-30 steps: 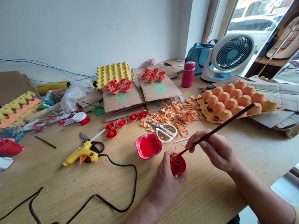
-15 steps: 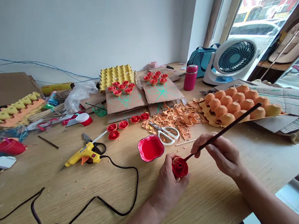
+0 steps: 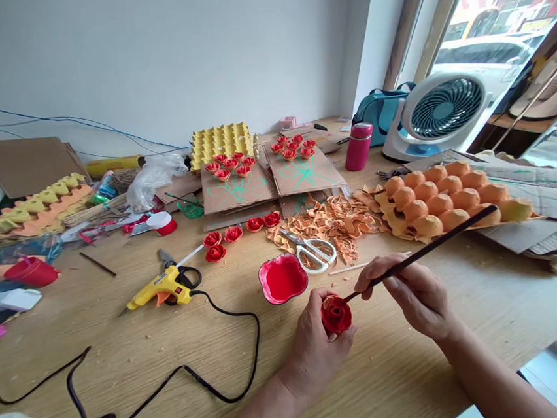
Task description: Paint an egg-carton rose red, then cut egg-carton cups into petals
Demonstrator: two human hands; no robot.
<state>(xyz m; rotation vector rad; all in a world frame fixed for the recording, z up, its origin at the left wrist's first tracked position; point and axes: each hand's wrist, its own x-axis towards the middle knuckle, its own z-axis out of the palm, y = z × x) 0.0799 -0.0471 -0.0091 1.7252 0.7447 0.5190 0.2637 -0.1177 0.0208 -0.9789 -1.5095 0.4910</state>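
Note:
Between the fingers of my left hand [image 3: 318,340] sits a red paper rose [image 3: 337,315], its petals facing up. A few petal edges still show orange. My right hand [image 3: 409,291] grips a dark-handled paintbrush [image 3: 434,244], with the tip touching the rose's petals. Just beyond my left hand stands a wavy-edged dish [image 3: 283,279] of red paint. Several finished-looking red roses [image 3: 233,234] lie in a loose group behind the dish. White-handled scissors [image 3: 316,252] rest beside a heap of orange carton scraps [image 3: 331,220].
A yellow glue gun [image 3: 161,288] with a trailing black cord lies left, over black-handled scissors. Cardboard panels [image 3: 305,173] bearing roses and green-drawn stems stand behind. An orange egg tray [image 3: 435,204], pink flask [image 3: 358,147] and white fan [image 3: 439,111] occupy the right.
The brush tip has moved slightly inward on the rose, and its handle end has dipped a little. The whole view has shifted slightly; both hands keep their holds.

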